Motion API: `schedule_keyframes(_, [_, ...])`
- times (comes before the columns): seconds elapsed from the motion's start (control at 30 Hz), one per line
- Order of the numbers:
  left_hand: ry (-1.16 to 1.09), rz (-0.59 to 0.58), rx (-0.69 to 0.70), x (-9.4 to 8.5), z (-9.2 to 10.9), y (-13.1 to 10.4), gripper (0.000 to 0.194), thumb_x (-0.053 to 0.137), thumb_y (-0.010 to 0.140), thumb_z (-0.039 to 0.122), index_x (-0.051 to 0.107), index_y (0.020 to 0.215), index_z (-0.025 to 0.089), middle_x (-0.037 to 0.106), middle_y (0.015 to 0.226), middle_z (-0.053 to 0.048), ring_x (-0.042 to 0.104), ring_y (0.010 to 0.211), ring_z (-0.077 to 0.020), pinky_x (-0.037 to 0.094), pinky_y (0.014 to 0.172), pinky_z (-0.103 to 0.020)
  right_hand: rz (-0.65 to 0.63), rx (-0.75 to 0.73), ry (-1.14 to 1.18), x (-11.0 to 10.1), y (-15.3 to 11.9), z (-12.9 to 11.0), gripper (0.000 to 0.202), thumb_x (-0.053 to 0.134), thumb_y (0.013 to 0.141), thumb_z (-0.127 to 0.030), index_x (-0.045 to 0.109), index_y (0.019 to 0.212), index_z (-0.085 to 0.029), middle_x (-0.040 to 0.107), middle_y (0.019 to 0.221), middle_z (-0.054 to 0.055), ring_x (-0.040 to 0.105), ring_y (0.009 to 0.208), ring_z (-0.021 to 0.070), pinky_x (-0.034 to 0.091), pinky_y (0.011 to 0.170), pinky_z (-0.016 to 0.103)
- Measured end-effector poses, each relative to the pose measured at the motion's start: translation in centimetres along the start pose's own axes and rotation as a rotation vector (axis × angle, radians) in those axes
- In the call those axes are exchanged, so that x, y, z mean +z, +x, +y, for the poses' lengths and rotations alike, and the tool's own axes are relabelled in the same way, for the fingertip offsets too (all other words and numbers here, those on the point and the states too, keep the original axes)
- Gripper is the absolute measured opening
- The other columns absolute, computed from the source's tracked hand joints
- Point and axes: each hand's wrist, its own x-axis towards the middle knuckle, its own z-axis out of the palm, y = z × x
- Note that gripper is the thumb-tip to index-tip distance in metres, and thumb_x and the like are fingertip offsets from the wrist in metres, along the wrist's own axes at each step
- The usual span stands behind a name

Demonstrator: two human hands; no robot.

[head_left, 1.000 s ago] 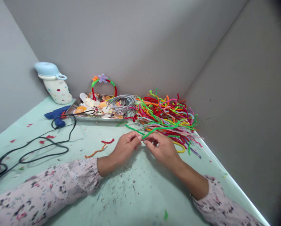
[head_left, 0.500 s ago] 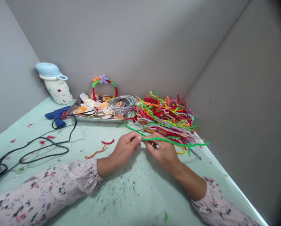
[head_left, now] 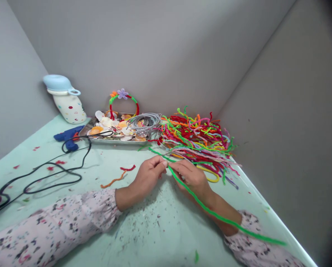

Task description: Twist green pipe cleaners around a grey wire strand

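bright green pipe cleaner (head_left: 210,212); pale pink sleeves (head_left: 79,218), speckled floral.

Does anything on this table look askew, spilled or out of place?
A few things. Dark specks and coloured scraps litter the table. The glue gun's cord strays over the tray's edge. The bottle appears to lean, though lens distortion may explain that.
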Motion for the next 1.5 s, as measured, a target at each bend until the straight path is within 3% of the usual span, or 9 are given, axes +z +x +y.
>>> schedule_keyframes(0.4, [-0.015, 0.01, 0.01, -0.1, -0.1, 0.1, 0.026, 0.051, 0.083, 0.034, 0.05, 0.065, 0.016, 0.042, 0.056, 0.004, 0.038, 0.054, -0.0098, 0.03, 0.053, -0.023, 0.092, -0.055, -0.064, 0.8, -0.5, 0.2, 0.025, 0.052, 0.086, -0.011, 0.066, 0.104, -0.022, 0.067, 0.094, 0.006, 0.063, 0.082, 0.0143, 0.052, 0.072, 0.025])
schedule_keyframes(0.7, [-0.034, 0.02, -0.007, -0.1, -0.5, 0.2, 0.025, 0.052, 0.083, 0.032, 0.049, 0.064, 0.016, 0.04, 0.055, 0.005, 0.036, 0.053, -0.0093, 0.028, 0.051, -0.023, 0.029, -0.135, -0.208, 0.4, 0.0, -0.1, 0.023, 0.051, 0.087, -0.012, 0.066, 0.103, -0.019, 0.068, 0.095, 0.007, 0.064, 0.081, 0.0143, 0.051, 0.071, 0.024])
schedule_keyframes(1.0, [-0.094, 0.027, -0.027, -0.1, -0.8, 0.4, 0.023, 0.053, 0.081, 0.031, 0.048, 0.063, 0.016, 0.038, 0.054, 0.005, 0.034, 0.051, -0.0087, 0.026, 0.049, -0.023, 0.068, -0.21, -0.269, 0.4, -0.5, 0.4, 0.03, 0.054, 0.085, -0.009, 0.065, 0.11, -0.021, 0.069, 0.099, 0.006, 0.063, 0.084, 0.0153, 0.049, 0.071, 0.025])
schedule_keyframes(1.5, [-0.077, 0.042, -0.047, -0.2, -1.3, 0.6, 0.022, 0.053, 0.08, 0.028, 0.049, 0.062, 0.016, 0.04, 0.054, 0.005, 0.034, 0.05, -0.0083, 0.025, 0.049, -0.023, 0.035, -0.105, -0.172, 0.8, -0.3, 0.2, 0.028, 0.052, 0.085, -0.008, 0.065, 0.107, -0.022, 0.069, 0.097, 0.004, 0.064, 0.083, 0.0133, 0.05, 0.072, 0.023])
